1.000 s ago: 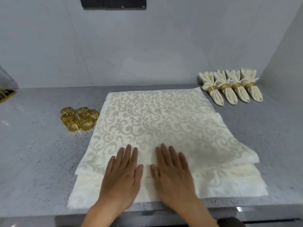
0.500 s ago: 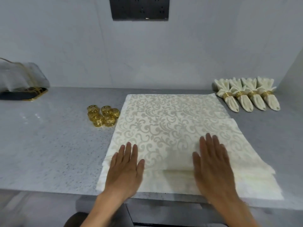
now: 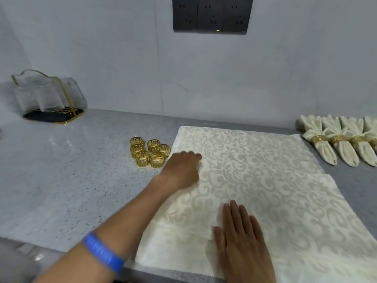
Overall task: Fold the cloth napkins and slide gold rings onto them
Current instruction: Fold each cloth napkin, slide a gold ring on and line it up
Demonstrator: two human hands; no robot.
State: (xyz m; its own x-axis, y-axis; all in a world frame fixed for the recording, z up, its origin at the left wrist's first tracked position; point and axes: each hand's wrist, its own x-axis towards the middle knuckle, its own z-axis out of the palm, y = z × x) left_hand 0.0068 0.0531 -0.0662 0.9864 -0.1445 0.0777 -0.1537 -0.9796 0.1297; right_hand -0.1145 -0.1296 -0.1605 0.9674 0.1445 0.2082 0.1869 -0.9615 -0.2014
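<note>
A stack of cream damask napkins (image 3: 255, 176) lies flat on the grey speckled counter (image 3: 61, 180). My right hand (image 3: 242, 242) rests flat on the stack's near part, fingers straight. My left hand (image 3: 181, 170) is stretched forward onto the napkins' left edge, blurred, with its fingers bent down on the cloth; whether it pinches the cloth is unclear. Several gold rings (image 3: 150, 153) are clustered just left of that hand. Several folded napkins with gold rings on them (image 3: 342, 144) lie in a row at the far right.
A clear glass holder on a dark gold-rimmed tray (image 3: 47, 97) stands at the back left against the wall. A black socket panel (image 3: 212, 14) is on the wall above. The counter's front edge runs under my forearms. A blue wristband (image 3: 104, 252) is on my left wrist.
My left hand has left the near edge and reached forward to the napkins' left side beside the rings. My right hand stays flat on the cloth. The view has swung left.
</note>
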